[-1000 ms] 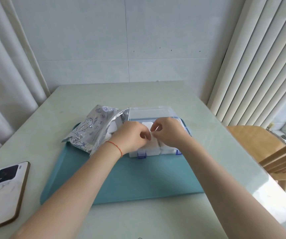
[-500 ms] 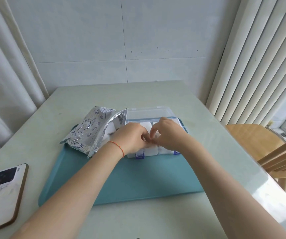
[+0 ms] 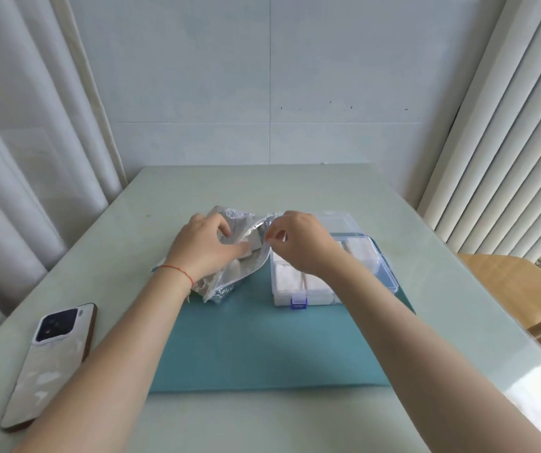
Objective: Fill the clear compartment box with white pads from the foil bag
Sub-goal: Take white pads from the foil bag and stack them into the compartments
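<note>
We take this for a home room, likely a dining corner. Evidence: a pale green glass-topped table (image 3: 295,191) against a white tiled wall (image 3: 262,76), pale curtains (image 3: 17,158) on both sides, a wooden chair (image 3: 517,289) at right, and a smartphone (image 3: 50,364) lying face down.

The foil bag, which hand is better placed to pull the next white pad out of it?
Left. The left hand already reaches into the foil bag, its fingers at a white pad. The right hand pinches the bag's rim, holding the mouth open beside the clear compartment box.
</note>
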A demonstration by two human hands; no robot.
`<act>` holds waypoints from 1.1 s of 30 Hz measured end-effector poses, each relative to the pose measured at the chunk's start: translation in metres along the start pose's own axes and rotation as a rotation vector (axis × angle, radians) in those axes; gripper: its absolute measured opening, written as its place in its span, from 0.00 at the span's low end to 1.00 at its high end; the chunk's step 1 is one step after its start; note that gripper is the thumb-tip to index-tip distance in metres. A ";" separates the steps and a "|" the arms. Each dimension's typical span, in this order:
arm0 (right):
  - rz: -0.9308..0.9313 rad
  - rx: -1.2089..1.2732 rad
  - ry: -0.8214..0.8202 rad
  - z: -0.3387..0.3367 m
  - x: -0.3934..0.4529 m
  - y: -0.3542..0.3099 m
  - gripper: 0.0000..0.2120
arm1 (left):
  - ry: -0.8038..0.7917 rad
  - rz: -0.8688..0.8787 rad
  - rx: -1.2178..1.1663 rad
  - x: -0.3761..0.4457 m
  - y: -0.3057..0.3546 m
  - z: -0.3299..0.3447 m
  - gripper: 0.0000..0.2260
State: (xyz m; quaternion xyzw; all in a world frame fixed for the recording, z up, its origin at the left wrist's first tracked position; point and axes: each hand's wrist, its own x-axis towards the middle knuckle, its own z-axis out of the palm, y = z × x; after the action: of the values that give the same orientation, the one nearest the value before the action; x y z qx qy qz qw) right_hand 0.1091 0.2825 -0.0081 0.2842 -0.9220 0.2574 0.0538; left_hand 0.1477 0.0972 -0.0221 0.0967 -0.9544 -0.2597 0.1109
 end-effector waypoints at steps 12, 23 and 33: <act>0.068 -0.244 -0.321 0.057 0.056 -0.022 0.20 | 0.083 -0.139 -0.388 0.008 -0.040 0.008 0.04; 0.047 -0.302 -0.379 0.061 0.057 -0.030 0.15 | 0.109 -0.131 -0.344 0.009 -0.041 0.012 0.04; 0.109 0.121 -0.030 0.005 0.032 -0.035 0.02 | 0.094 -0.135 -0.365 0.006 -0.032 0.009 0.05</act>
State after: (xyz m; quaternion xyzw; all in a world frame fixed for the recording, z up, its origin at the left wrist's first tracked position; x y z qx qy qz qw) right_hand 0.1021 0.2390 0.0107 0.2402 -0.9195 0.3109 0.0087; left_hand 0.1438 0.0727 -0.0457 0.1509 -0.8767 -0.4302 0.1532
